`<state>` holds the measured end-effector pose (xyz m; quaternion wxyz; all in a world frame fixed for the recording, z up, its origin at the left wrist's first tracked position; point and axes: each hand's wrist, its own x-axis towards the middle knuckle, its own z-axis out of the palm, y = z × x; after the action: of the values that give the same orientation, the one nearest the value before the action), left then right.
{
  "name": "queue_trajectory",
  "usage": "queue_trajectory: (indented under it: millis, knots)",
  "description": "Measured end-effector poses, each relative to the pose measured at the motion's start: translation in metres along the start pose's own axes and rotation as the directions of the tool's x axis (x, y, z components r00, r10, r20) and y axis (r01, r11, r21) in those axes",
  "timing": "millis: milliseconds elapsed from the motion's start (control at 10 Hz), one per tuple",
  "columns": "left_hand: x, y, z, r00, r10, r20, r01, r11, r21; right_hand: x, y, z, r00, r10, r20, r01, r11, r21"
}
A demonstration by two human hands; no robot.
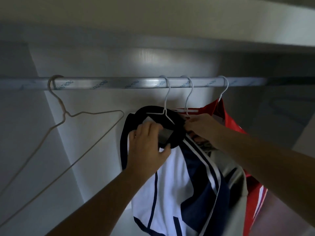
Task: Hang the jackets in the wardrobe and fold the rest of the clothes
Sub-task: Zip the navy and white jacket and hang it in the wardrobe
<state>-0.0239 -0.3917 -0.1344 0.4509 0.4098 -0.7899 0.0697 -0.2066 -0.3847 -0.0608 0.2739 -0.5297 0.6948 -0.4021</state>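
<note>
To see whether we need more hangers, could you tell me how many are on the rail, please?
4. One bare wire hanger at the rail's left; three white hangers rightward: first in the white-and-navy jacket, second behind it, third in the red garment. Others may be hidden.

Home wardrobe, clothes rail point(119, 82), wire hangers point(64, 120)

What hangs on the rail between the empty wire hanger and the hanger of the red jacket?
In the head view, two hangers: the first white hanger carries the white-and-navy jacket; the second white hanger hangs beside it.
</note>
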Motion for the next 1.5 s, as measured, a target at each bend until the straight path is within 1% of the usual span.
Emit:
queue_trajectory:
  millis: [100,200,300,400,500,600,700,800,900,1000,1100,1200,1300,1400,1500]
  knots:
    - [0.014,0.022,0.003,0.967,0.056,0.247,-0.074,0.995,0.065,0.003,-0.013,0.001,1.0,-0.004,-0.007,0.003,0.991,-0.132]
    - [0.017,0.028,0.006,0.979,0.002,0.206,-0.011,0.999,0.043,0.001,-0.033,0.0,0.999,-0.036,-0.001,0.036,0.999,0.028]
    - [0.03,0.019,0.002,0.978,-0.165,0.129,0.187,0.965,-0.182,-0.011,-0.031,-0.001,0.994,-0.098,0.047,0.096,0.994,0.058]
    - [0.035,0.021,-0.008,0.958,-0.101,0.268,0.156,0.969,-0.193,-0.032,-0.001,0.004,0.988,-0.101,0.117,0.118,0.982,-0.146]
    - [0.03,0.025,-0.007,0.951,-0.081,0.298,0.11,0.99,-0.084,-0.05,0.02,0.004,0.981,-0.132,0.141,0.173,0.925,-0.338]
    - [0.044,0.022,-0.008,0.874,-0.347,0.34,0.467,0.795,-0.387,-0.065,0.034,0.003,0.966,-0.201,0.164,0.257,0.832,-0.492]
    - [0.069,0.024,-0.015,0.609,-0.544,0.576,0.792,0.394,-0.465,-0.081,0.051,0.008,0.951,-0.191,0.245,0.296,0.795,-0.529]
    - [0.08,0.024,-0.017,0.429,-0.513,0.744,0.902,0.283,-0.325,-0.098,0.064,0.009,0.96,-0.082,0.266,0.214,0.828,-0.519]
    - [0.088,0.025,-0.013,0.483,-0.509,0.712,0.872,0.347,-0.344,-0.108,0.065,0.0,0.948,0.018,0.317,0.172,0.811,-0.56]
    - [0.094,0.027,-0.007,0.514,-0.538,0.669,0.85,0.425,-0.312,-0.114,0.062,-0.017,0.908,0.216,0.36,0.1,0.721,-0.685]
    - [0.097,0.028,-0.003,0.511,-0.564,0.649,0.844,0.472,-0.254,-0.118,0.051,-0.035,0.929,0.203,0.308,0.155,0.544,-0.825]
    - [0.1,0.027,0.0,0.513,-0.577,0.635,0.842,0.48,-0.245,-0.13,0.043,-0.046,0.971,0.102,0.214,0.145,0.461,-0.876]
    - [0.101,0.025,0.001,0.504,-0.576,0.644,0.849,0.467,-0.247,-0.135,0.055,-0.033,0.983,0.123,0.14,0.057,0.519,-0.853]
    - [0.1,0.021,0.001,0.507,-0.572,0.645,0.849,0.46,-0.26,-0.129,0.065,-0.016,0.985,0.118,0.129,0.045,0.542,-0.839]
    - [0.1,0.018,0.002,0.52,-0.57,0.636,0.839,0.482,-0.254,-0.125,0.062,-0.013,0.988,0.086,0.127,0.055,0.573,-0.818]
